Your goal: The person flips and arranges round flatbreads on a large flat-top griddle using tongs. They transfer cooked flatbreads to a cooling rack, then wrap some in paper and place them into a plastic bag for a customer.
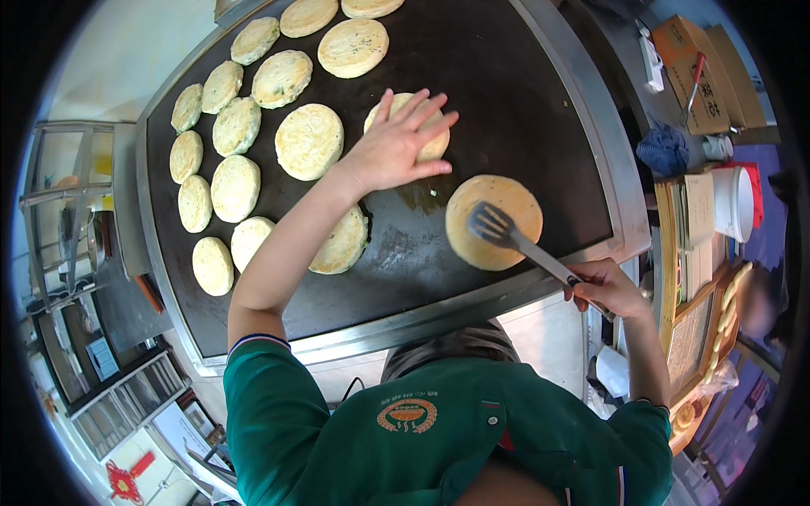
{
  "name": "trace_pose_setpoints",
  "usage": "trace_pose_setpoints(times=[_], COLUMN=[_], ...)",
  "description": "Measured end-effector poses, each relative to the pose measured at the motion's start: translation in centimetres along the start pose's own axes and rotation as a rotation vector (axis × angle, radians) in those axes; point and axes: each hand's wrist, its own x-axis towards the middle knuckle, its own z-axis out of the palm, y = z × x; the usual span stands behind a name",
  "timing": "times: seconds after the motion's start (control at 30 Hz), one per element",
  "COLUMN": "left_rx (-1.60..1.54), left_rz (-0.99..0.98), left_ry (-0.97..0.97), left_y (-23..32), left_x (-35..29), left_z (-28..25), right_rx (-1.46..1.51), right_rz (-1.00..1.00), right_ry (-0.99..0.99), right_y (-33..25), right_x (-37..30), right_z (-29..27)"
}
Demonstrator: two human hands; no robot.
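A large black griddle carries several round flatbreads. My left hand lies flat, fingers spread, pressing on a pale flatbread near the middle of the griddle. My right hand, at the griddle's front right edge, grips the handle of a metal slotted spatula. The spatula's head rests on a golden-brown flatbread at the front right. Another flatbread lies partly hidden under my left forearm. Pale flatbreads are lined up in rows along the left and back.
The griddle has a steel rim. To the right are cardboard boxes, a blue cloth, a white tub and a wooden tray with finished flatbreads. A glass-fronted cabinet stands at the left.
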Motion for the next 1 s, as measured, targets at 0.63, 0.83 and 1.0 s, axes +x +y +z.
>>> trace_pose_setpoints(times=[0.63, 0.83, 1.0], left_rx=[-0.155, 0.094, 0.148], left_rz=[-0.198, -0.318, -0.329], left_ry=[0.088, -0.023, -0.006], left_y=[10.0, 8.5, 5.3], left_x=[-10.8, -14.9, -16.5], left_z=[-2.1, -1.6, -2.2], right_rx=[-0.034, 0.094, 0.072], right_rz=[-0.205, -0.124, -0.027], right_ry=[0.135, 0.021, 0.102], right_y=[-0.7, -1.6, -0.4], right_x=[2.8, 7.9, 1.7], right_z=[4.6, 7.8, 8.4])
